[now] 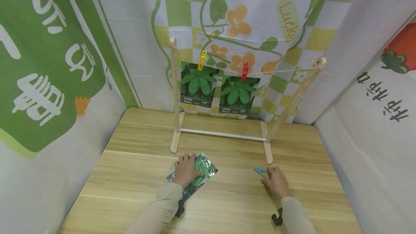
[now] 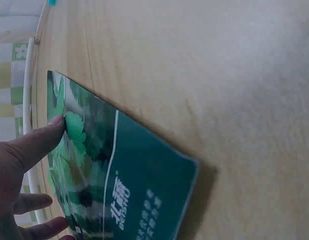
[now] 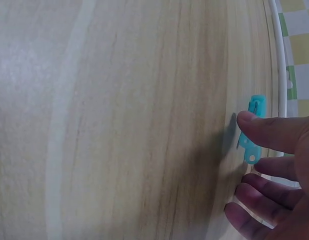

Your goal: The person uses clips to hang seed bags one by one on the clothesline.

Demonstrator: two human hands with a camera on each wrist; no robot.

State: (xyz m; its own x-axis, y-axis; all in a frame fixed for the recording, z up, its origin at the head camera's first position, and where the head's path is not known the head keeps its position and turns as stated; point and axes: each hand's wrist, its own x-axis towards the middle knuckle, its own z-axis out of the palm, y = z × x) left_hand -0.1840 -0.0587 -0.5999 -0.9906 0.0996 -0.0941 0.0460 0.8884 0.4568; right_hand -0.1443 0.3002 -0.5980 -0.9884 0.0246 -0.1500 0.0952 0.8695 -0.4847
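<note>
My left hand (image 1: 186, 170) holds a glossy leaf picture card (image 1: 203, 167) low over the table. In the left wrist view its thumb lies across the green leaves of the card (image 2: 144, 165), whose near corner casts a shadow on the wood. To the right, my right hand (image 1: 276, 182) pinches a light-blue clothespin (image 1: 260, 171) between thumb and fingers. The right wrist view shows the clothespin (image 3: 254, 127) partly behind the thumb. Two similar cards hang from a string, the left one (image 1: 196, 98) under a yellow clothespin (image 1: 202, 60), the right one (image 1: 238, 107) under a red clothespin (image 1: 245, 70).
A wooden stand with a left post (image 1: 176, 89) and a right post (image 1: 295, 98) carries the string (image 1: 279, 71). A white rod (image 1: 224, 134) joins its feet near the back edge of the wooden table (image 1: 130, 176). Patterned cloth (image 1: 182, 13) hangs behind.
</note>
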